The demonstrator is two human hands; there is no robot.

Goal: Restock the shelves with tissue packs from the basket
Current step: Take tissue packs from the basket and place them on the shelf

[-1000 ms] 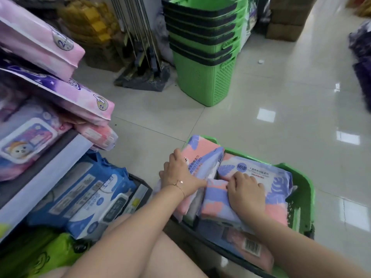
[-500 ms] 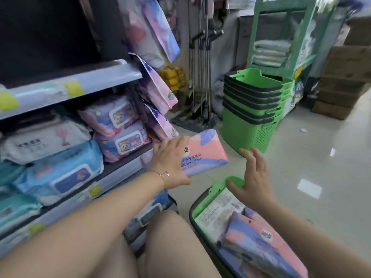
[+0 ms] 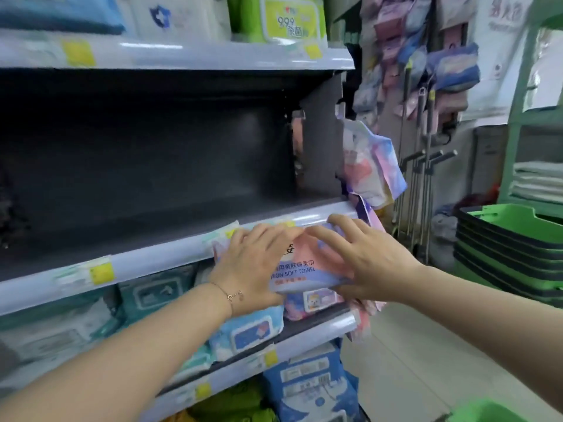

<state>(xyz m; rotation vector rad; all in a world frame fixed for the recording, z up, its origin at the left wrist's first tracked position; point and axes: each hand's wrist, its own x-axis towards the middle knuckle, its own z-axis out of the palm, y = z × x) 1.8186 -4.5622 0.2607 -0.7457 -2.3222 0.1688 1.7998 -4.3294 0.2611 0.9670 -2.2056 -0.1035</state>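
- A pink-and-blue tissue pack (image 3: pixel 300 264), printed "SOFT TOWEL", sits between both hands at the front edge of the middle shelf (image 3: pixel 158 257), near the shelf's right end.
- The left hand (image 3: pixel 254 269) lies flat over the pack's left part, fingers (image 3: pixel 268 236) spread and reaching up to the shelf lip; the thumb runs under the pack's lower left edge, so this hand grips it. A thin bracelet (image 3: pixel 228 295) circles the wrist.
- The right hand (image 3: pixel 370 264) closes on the pack's right end: fingers stretched across its top toward the left hand's fingertips, nearly touching them, thumb beneath the lower right corner.
- The pack's upper edge overlaps the shelf's pale price strip; whether it rests on the shelf board or hangs in front of it cannot be told.
- Behind the strip the dark shelf bay (image 3: pixel 146 153) stands open and deep.
- Just below the hands, wet-wipe packs (image 3: pixel 249 330) in blue and pink fill the lower shelf.
- Green wipes (image 3: pixel 289 19) sit on the top shelf.
- To the right, stacked green baskets (image 3: pixel 511 248) stand on the floor, well apart from the hands; a green basket rim (image 3: pixel 490 412) shows at the bottom right corner.
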